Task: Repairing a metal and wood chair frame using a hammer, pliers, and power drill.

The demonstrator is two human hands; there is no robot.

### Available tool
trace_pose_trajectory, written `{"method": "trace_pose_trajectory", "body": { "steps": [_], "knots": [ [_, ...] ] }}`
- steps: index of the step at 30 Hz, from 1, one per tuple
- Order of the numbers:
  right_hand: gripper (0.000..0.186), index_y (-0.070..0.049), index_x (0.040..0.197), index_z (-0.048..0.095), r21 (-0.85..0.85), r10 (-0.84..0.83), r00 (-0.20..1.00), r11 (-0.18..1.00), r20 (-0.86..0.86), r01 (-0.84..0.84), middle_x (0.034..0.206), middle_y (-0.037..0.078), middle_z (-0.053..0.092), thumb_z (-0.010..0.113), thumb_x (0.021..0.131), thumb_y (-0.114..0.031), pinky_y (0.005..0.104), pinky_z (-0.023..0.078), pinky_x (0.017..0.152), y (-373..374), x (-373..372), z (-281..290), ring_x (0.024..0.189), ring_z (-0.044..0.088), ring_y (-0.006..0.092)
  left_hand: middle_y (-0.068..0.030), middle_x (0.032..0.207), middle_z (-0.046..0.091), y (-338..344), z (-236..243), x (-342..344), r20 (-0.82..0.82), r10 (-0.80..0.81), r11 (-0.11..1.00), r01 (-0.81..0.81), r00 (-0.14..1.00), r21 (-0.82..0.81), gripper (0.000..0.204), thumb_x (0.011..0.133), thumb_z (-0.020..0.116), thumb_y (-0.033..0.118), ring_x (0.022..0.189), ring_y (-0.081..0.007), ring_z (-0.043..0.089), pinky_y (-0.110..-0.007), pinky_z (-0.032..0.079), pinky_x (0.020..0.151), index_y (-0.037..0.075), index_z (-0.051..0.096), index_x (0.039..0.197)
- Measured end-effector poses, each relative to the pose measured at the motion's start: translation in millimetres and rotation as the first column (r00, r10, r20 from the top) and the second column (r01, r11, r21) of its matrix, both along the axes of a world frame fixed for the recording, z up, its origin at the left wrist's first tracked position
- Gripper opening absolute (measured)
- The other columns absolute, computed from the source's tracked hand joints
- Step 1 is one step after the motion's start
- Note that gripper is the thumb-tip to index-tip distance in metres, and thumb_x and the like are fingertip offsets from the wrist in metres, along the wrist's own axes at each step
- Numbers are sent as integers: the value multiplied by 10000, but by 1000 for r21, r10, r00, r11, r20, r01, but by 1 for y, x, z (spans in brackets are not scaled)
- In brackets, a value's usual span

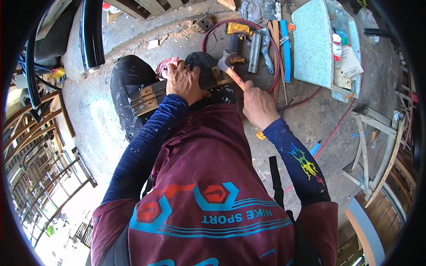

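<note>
A dark grooved wooden board (144,98) with pale bare patches lies across my bent knees. Over its middle my left hand (184,82) is closed, fingers on the far side and thumb on the near side. A pink-red cloth (165,68) shows beside the fingertips of that hand. My right hand (258,104) is wrapped round the orange handle of a claw hammer (235,78). The hammer's metal head is just above or at the board's right end; whether it touches I cannot tell.
Beyond my knees lie a yellow-and-black power tool (237,29), a metal bar (254,53), a blue-handled brush (267,60) and a blue strip (286,53). A speckled light-blue box (312,44) holds bottles. A red hose (277,73) loops there. Wooden frames (372,146) stand right.
</note>
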State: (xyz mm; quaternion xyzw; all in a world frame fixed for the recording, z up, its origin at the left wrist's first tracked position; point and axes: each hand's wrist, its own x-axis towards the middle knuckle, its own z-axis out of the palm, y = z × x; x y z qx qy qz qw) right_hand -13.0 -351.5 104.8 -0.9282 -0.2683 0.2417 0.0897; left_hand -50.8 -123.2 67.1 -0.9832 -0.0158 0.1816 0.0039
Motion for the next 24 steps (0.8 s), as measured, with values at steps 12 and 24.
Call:
{"method": "trace_pose_trajectory", "body": {
  "steps": [12,24],
  "knots": [
    [180,58,992,535,-9,-51,994,999,-97,50,863,298,666,612,898,-74,542,527,769,5,24,-2,870,664,471,-87,1086,701,-1,-2,6,-6,21,998,-21,1000,-53,750,654,771,688,1198,-264,530,-494,323,1009,118,640,1124],
    [122,-46,973,601,-140,278,911,959,306,-246,789,150,692,571,893,-134,391,534,642,0,41,8,762,712,272,-111,1166,682,2,3,6,-91,15,997,-22,996,-69,801,670,759,692,1253,-262,501,-500,300,1082,116,625,1209]
  ]
}}
